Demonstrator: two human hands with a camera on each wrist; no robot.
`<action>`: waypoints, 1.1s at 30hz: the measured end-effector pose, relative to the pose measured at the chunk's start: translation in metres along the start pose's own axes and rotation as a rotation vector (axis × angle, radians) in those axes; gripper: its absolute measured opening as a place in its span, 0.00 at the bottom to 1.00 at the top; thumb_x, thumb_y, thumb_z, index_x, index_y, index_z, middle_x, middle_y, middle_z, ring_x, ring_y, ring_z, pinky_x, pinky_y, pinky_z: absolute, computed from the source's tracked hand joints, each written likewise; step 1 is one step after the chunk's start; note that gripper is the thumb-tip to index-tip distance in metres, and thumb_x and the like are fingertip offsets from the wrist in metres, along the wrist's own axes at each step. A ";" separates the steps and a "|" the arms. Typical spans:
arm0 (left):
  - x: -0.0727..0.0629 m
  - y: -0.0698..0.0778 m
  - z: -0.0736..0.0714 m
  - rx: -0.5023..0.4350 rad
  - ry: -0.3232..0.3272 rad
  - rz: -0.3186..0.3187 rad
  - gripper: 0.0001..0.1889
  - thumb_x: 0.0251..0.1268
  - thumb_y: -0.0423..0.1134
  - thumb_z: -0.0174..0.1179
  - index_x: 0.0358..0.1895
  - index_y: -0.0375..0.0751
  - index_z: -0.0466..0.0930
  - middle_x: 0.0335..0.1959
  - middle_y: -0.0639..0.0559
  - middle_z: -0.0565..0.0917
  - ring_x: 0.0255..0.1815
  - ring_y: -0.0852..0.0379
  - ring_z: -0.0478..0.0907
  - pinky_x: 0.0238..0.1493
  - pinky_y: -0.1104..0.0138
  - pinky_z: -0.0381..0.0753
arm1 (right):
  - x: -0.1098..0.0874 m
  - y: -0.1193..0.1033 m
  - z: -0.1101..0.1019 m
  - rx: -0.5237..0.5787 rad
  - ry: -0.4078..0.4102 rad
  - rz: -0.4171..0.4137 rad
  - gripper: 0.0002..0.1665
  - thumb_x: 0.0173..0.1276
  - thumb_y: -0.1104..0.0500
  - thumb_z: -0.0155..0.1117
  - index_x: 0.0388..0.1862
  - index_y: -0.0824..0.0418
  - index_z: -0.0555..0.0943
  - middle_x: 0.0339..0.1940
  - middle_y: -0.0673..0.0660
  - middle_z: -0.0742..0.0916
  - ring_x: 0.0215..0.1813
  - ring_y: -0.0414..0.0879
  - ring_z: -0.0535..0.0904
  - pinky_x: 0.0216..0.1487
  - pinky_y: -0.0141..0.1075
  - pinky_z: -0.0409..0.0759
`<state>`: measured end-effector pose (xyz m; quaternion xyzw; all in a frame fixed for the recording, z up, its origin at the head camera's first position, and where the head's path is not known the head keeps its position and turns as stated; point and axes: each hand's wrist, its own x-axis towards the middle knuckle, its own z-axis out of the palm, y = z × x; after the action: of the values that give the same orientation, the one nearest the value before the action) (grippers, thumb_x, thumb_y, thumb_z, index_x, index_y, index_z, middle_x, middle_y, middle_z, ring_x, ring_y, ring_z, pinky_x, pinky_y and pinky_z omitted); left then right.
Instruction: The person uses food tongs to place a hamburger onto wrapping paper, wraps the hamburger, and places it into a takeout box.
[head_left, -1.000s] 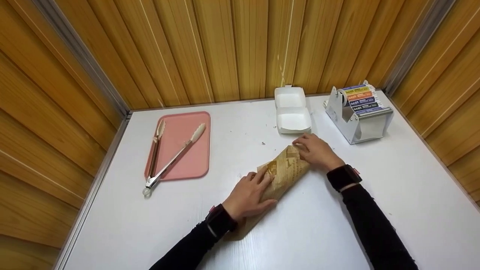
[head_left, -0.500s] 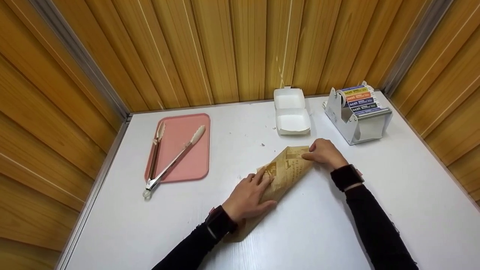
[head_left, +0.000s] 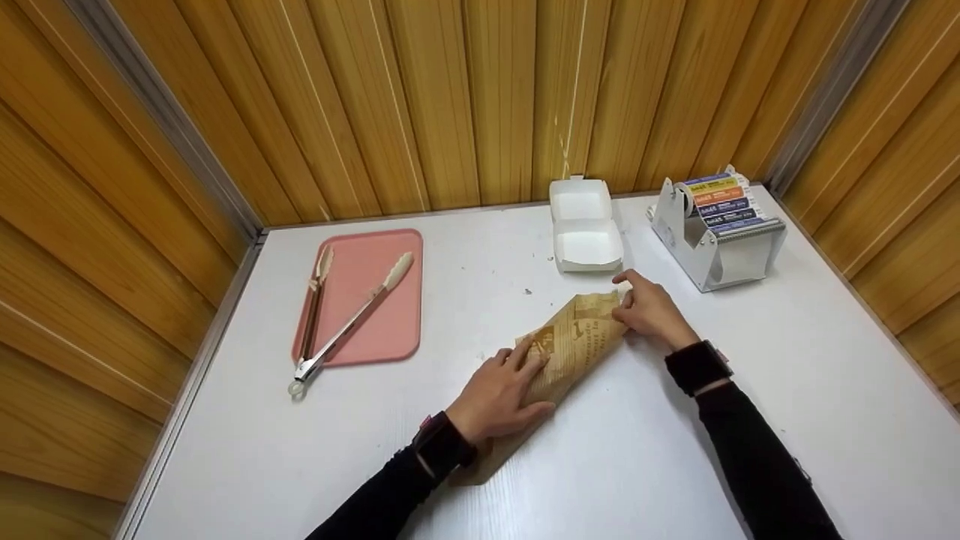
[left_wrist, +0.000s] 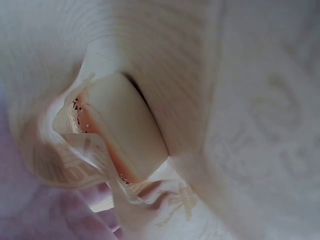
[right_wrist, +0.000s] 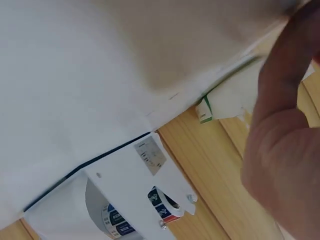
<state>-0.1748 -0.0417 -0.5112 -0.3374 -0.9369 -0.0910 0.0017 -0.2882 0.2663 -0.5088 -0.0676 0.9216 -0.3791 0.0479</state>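
One wrapper (head_left: 574, 352), white table (head_left: 225, 450), panelled walls (head_left: 450, 105).

Folded brown paper wrapper (head_left: 576, 351) (printed), slantwise

Your wrap (head_left: 577, 349) is tan, printed with darker brown lettering and pictures; its filling (left_wrist: 122, 120) is cream, edged orange with black specks. Your sleeves (head_left: 757, 450) and wristbands (head_left: 697, 368) are black. You have a pink tray (head_left: 386, 330), silver tongs (head_left: 346, 326) with cream tips (head_left: 398, 271), a white box (head_left: 589, 246), a white dispenser (head_left: 684, 244) with yellow, orange and blue labels (head_left: 721, 199), a white table (head_left: 300, 465) and yellow-brown, grained walls (head_left: 435, 105).
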 end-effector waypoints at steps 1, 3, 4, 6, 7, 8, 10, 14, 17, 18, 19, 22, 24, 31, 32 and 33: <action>0.000 0.000 0.000 -0.005 -0.001 -0.001 0.40 0.73 0.67 0.53 0.80 0.50 0.61 0.82 0.39 0.59 0.68 0.43 0.74 0.66 0.54 0.78 | -0.001 -0.001 0.002 0.005 0.047 -0.040 0.35 0.63 0.69 0.64 0.70 0.70 0.70 0.25 0.54 0.85 0.22 0.42 0.78 0.36 0.36 0.75; -0.001 0.000 -0.001 -0.016 -0.008 -0.004 0.41 0.73 0.67 0.53 0.81 0.50 0.60 0.82 0.38 0.59 0.69 0.43 0.73 0.67 0.53 0.78 | -0.004 -0.006 0.006 0.021 0.146 -0.083 0.35 0.63 0.70 0.61 0.72 0.67 0.70 0.27 0.55 0.84 0.23 0.43 0.75 0.38 0.38 0.72; -0.001 0.000 -0.001 -0.024 -0.012 -0.007 0.41 0.73 0.67 0.53 0.82 0.50 0.59 0.83 0.38 0.58 0.69 0.43 0.73 0.67 0.53 0.78 | -0.005 -0.009 0.007 0.034 0.179 -0.084 0.35 0.66 0.68 0.61 0.73 0.66 0.69 0.28 0.57 0.85 0.24 0.45 0.75 0.39 0.39 0.71; 0.000 0.000 -0.001 -0.035 -0.017 -0.011 0.41 0.73 0.67 0.53 0.82 0.50 0.59 0.83 0.37 0.58 0.70 0.42 0.72 0.67 0.53 0.78 | -0.008 -0.014 0.008 0.070 0.180 -0.042 0.38 0.72 0.61 0.61 0.78 0.66 0.63 0.35 0.61 0.87 0.28 0.44 0.77 0.42 0.39 0.73; 0.000 0.000 -0.001 -0.036 -0.018 -0.011 0.41 0.73 0.67 0.53 0.82 0.50 0.59 0.83 0.37 0.58 0.70 0.42 0.72 0.67 0.53 0.78 | -0.010 -0.015 0.007 0.119 0.142 -0.003 0.41 0.74 0.57 0.61 0.81 0.66 0.58 0.40 0.63 0.87 0.30 0.44 0.79 0.43 0.39 0.76; 0.000 0.000 0.000 -0.034 -0.018 -0.011 0.41 0.73 0.67 0.53 0.82 0.50 0.59 0.83 0.37 0.58 0.70 0.42 0.72 0.67 0.53 0.78 | -0.013 -0.017 0.007 0.171 0.087 0.046 0.45 0.76 0.53 0.62 0.83 0.67 0.53 0.45 0.65 0.87 0.32 0.44 0.81 0.44 0.39 0.79; 0.001 0.000 0.000 -0.031 -0.016 -0.008 0.41 0.73 0.67 0.53 0.81 0.49 0.59 0.82 0.37 0.58 0.70 0.43 0.73 0.67 0.53 0.78 | -0.016 -0.017 0.004 0.265 -0.045 0.160 0.52 0.76 0.46 0.63 0.83 0.70 0.49 0.49 0.67 0.86 0.35 0.45 0.84 0.46 0.40 0.84; 0.000 -0.001 0.001 -0.012 0.001 0.005 0.40 0.73 0.67 0.54 0.80 0.48 0.62 0.82 0.37 0.60 0.67 0.43 0.74 0.64 0.54 0.79 | -0.020 -0.016 0.004 0.358 -0.188 0.272 0.40 0.73 0.47 0.69 0.70 0.73 0.68 0.34 0.55 0.88 0.27 0.41 0.83 0.35 0.35 0.85; 0.000 -0.001 0.001 0.002 0.020 0.017 0.39 0.72 0.67 0.55 0.78 0.47 0.63 0.81 0.37 0.62 0.64 0.44 0.76 0.61 0.55 0.81 | -0.020 -0.017 0.008 0.291 -0.142 0.207 0.24 0.73 0.52 0.68 0.56 0.70 0.82 0.23 0.48 0.85 0.20 0.38 0.77 0.24 0.31 0.78; 0.000 -0.001 0.001 0.005 0.025 0.018 0.39 0.72 0.67 0.55 0.77 0.47 0.64 0.81 0.37 0.62 0.64 0.44 0.76 0.61 0.55 0.81 | -0.020 -0.018 0.011 0.253 -0.111 0.164 0.20 0.73 0.53 0.67 0.53 0.68 0.84 0.21 0.49 0.84 0.18 0.38 0.76 0.21 0.30 0.76; 0.000 -0.002 0.001 0.008 0.030 0.019 0.39 0.72 0.67 0.55 0.77 0.47 0.64 0.80 0.37 0.63 0.63 0.44 0.77 0.60 0.55 0.81 | -0.019 -0.019 0.014 0.198 -0.070 0.112 0.18 0.74 0.54 0.66 0.51 0.68 0.86 0.21 0.50 0.84 0.18 0.38 0.75 0.21 0.31 0.75; 0.000 -0.002 0.000 -0.003 0.028 0.015 0.39 0.73 0.67 0.54 0.77 0.47 0.64 0.81 0.36 0.62 0.63 0.44 0.76 0.60 0.55 0.81 | -0.017 -0.019 0.024 0.014 0.064 -0.049 0.16 0.77 0.56 0.63 0.49 0.67 0.88 0.27 0.57 0.88 0.22 0.42 0.77 0.28 0.37 0.77; 0.000 -0.002 0.000 -0.016 0.019 0.008 0.39 0.73 0.67 0.53 0.78 0.47 0.63 0.81 0.36 0.61 0.64 0.43 0.76 0.61 0.55 0.81 | -0.015 -0.018 0.028 -0.074 0.145 -0.108 0.15 0.78 0.57 0.62 0.49 0.68 0.89 0.32 0.61 0.90 0.26 0.45 0.79 0.34 0.43 0.79; 0.001 -0.002 0.000 -0.040 0.006 -0.003 0.39 0.74 0.66 0.54 0.78 0.46 0.62 0.81 0.36 0.60 0.66 0.43 0.75 0.63 0.54 0.81 | -0.016 -0.015 0.020 0.209 0.058 0.041 0.21 0.80 0.51 0.58 0.51 0.69 0.85 0.17 0.50 0.81 0.17 0.38 0.71 0.19 0.32 0.71; 0.000 -0.002 0.000 -0.039 0.006 -0.004 0.39 0.74 0.66 0.54 0.78 0.46 0.62 0.81 0.36 0.60 0.66 0.43 0.75 0.63 0.54 0.81 | -0.017 -0.014 0.017 0.294 -0.002 0.078 0.22 0.80 0.47 0.58 0.48 0.67 0.85 0.16 0.47 0.78 0.16 0.37 0.69 0.18 0.30 0.69; 0.001 -0.002 0.000 -0.038 0.007 -0.006 0.39 0.74 0.66 0.54 0.78 0.46 0.63 0.81 0.36 0.61 0.66 0.43 0.75 0.63 0.54 0.81 | -0.018 -0.015 0.015 0.369 -0.066 0.106 0.23 0.80 0.44 0.58 0.43 0.63 0.83 0.16 0.45 0.75 0.17 0.36 0.68 0.18 0.29 0.68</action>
<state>-0.1763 -0.0428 -0.5116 -0.3344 -0.9360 -0.1097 -0.0017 -0.2671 0.2484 -0.5084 -0.0217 0.8366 -0.5362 0.1096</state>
